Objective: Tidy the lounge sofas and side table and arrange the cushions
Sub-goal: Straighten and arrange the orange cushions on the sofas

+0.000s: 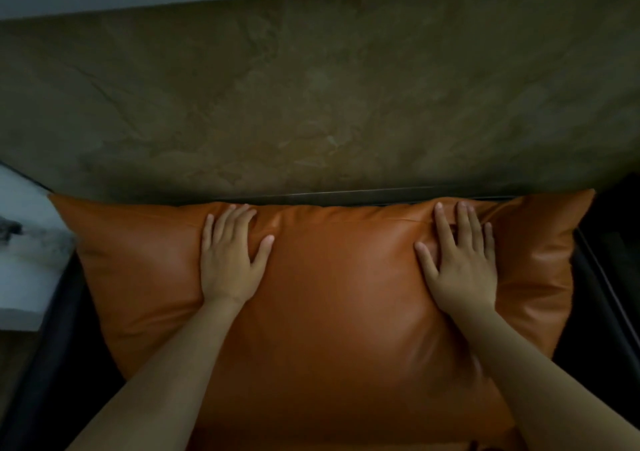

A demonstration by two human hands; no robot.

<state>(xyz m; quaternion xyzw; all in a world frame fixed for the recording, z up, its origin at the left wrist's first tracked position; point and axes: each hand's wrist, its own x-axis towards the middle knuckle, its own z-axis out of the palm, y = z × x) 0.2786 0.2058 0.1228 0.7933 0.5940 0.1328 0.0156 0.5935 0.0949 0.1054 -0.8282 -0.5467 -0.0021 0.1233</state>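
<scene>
Head view, orange cushion (329,305) beneath left grip (230,263) and right grip (462,267), both flat, fingers apart.

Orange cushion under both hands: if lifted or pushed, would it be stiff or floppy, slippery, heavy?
Likely soft and yielding: the orange cushion creases and dents where the left hand and right hand press flat. Probably a bit slippery, since its leather-like cover shines. It looks puffy, so perhaps light for its size.
</scene>
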